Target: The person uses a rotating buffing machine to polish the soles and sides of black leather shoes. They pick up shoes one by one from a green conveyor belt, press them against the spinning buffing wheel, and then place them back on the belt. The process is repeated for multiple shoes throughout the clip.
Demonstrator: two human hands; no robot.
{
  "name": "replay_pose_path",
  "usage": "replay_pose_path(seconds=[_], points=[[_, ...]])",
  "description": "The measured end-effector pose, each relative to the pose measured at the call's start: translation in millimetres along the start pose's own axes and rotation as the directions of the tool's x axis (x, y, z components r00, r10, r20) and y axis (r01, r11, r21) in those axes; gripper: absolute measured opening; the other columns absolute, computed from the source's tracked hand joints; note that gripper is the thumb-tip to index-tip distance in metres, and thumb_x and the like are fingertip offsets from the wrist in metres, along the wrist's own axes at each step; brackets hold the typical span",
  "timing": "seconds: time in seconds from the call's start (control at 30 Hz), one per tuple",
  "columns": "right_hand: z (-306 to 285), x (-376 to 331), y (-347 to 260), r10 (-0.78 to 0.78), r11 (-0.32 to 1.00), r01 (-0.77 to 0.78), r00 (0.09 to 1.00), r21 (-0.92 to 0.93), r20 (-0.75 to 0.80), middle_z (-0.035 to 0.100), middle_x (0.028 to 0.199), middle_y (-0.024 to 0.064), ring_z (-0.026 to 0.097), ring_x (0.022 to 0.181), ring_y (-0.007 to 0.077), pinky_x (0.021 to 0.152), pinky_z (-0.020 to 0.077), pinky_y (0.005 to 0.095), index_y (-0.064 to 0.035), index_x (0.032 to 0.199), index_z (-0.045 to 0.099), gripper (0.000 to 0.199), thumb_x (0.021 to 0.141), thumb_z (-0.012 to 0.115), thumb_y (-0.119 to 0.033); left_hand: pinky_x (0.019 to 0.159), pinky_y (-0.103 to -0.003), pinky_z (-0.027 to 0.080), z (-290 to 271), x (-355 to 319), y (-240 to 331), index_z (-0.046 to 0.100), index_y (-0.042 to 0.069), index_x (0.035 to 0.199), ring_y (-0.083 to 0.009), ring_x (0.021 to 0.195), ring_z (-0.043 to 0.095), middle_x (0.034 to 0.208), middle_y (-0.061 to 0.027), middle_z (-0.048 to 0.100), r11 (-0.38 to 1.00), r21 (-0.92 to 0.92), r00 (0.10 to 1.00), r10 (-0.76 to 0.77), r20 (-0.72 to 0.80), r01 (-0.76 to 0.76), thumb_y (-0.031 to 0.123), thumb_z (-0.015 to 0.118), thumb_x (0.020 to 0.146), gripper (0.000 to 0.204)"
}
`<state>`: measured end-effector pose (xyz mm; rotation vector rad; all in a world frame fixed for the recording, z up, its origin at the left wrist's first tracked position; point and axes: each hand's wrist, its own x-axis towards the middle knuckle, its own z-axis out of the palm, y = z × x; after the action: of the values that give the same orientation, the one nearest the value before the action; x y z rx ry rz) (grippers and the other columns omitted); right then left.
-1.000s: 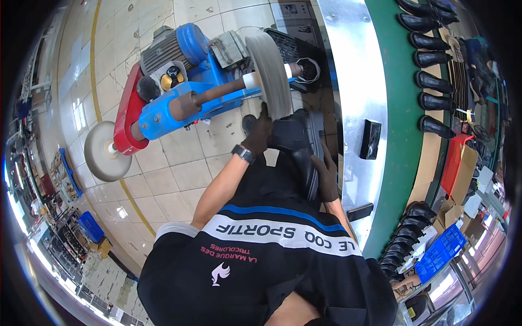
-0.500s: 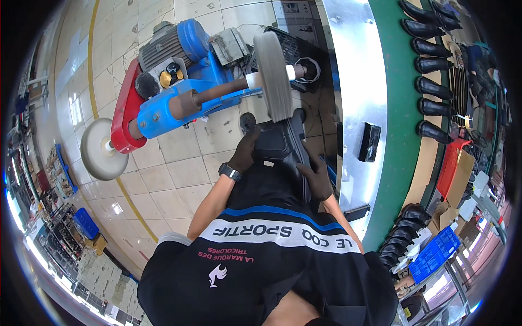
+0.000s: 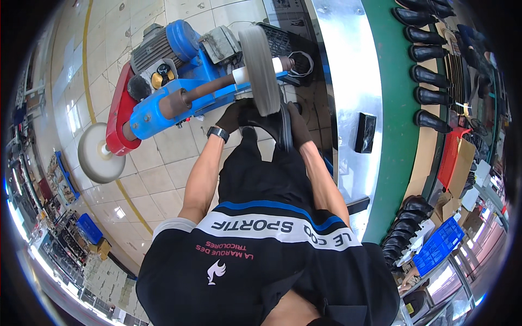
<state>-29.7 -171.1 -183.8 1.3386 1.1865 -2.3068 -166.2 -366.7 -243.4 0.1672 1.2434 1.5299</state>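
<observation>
A black leather shoe (image 3: 258, 120) lies between my gloved hands, under the lower rim of a grey buffing wheel (image 3: 260, 70). Wheel and shoe overlap in the picture, and contact looks likely, though the exact spot is hidden. My left hand (image 3: 231, 117), in a dark glove with a watch at the wrist, grips the shoe's left end; its fingertips are partly hidden. Along the right side of the shoe my right hand (image 3: 298, 125), also gloved, is closed on it near the sole edge. The wheel sits on a shaft of a blue machine (image 3: 149, 117), its face streaked as if spinning.
A second, pale wheel (image 3: 100, 153) stands at the machine's left end beside a red belt guard (image 3: 117, 111). To the right runs a metal ledge (image 3: 353, 70) bearing a black box (image 3: 365, 133). Beyond it, several black shoes (image 3: 432, 98) line a green surface (image 3: 396, 108).
Both hands have moved forward, away from my body, bringing the shoe in under the wheel. The shoe has turned, and my arms are stretched further out. The whole view has shifted slightly.
</observation>
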Motion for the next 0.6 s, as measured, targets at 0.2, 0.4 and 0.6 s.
replay_pose_path(seconds=[0.2, 0.4, 0.6], points=[[14, 49, -9, 0.142, 0.954, -0.135, 0.99, 0.269, -0.004, 0.069, 0.104, 0.0126, 0.068, 0.089, 0.0229, 0.082, 0.0533, 0.0381, -0.004, 0.119, 0.062, 0.059, 0.1, 0.036, -0.053, 0.093, -0.033, 0.051, -26, 34, -4, 0.061, 0.002, 0.122, -0.0211, 0.108, 0.064, 0.115, -0.0137, 0.067, 0.573, 0.805, 0.987, 0.126, 0.103, -0.157, 0.004, 0.051, 0.09, 0.034], [35, 93, -17, 0.399, 0.903, -0.362, 0.907, 0.232, -0.135, 0.07, 0.098, 0.0105, 0.068, 0.08, 0.0287, 0.073, 0.0535, 0.0487, -0.0098, 0.108, 0.063, 0.066, 0.088, 0.045, -0.07, 0.086, -0.041, 0.051, -94, 52, -60, 0.065, 0.006, 0.107, -0.0304, 0.098, 0.066, 0.104, -0.0148, 0.069, 0.437, 0.893, 0.994, 0.02, 0.104, -0.103, 0.021, 0.067, 0.081, 0.03], [0, 139, 29, 0.545, 0.802, -0.519, 0.838, 0.295, -0.008, 0.07, 0.1, 0.0058, 0.062, 0.073, 0.0228, 0.065, 0.0504, 0.0483, -0.0115, 0.112, 0.064, 0.046, 0.095, 0.043, -0.048, 0.09, -0.043, 0.049, -69, 31, -39, 0.066, 0.008, 0.107, -0.0391, 0.104, 0.061, 0.107, -0.0208, 0.066, 0.217, 0.972, 0.936, -0.353, -0.006, 0.088, 0.015, 0.07, 0.072, 0.037]])
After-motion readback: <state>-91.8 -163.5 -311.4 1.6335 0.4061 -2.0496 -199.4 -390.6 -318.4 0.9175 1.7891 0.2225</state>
